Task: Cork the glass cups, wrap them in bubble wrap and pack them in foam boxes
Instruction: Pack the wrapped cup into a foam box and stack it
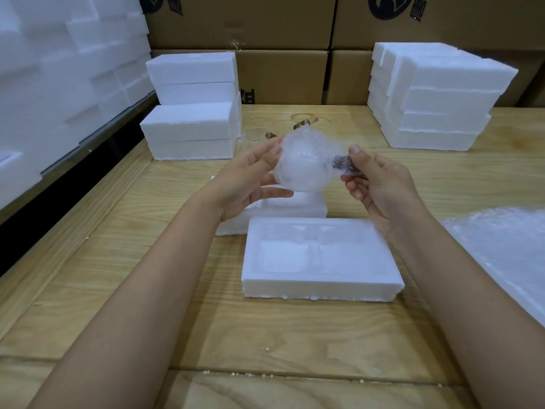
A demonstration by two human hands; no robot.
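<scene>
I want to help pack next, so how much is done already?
Done: one wrapped cup looks covered in bubble wrap. In hand: the left hand holds it while the right hand pinches its dark end, above the open foam box. Left: that box's hollows look empty, and bare glass cups lie on the table behind.

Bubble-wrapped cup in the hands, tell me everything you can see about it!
The bubble-wrapped cup is a roundish, cloudy-white bundle of crinkly plastic wrap, held in the air beyond the open foam box. The left hand holds its round side; the right hand pinches its narrow end, where something dark shows through.
</scene>
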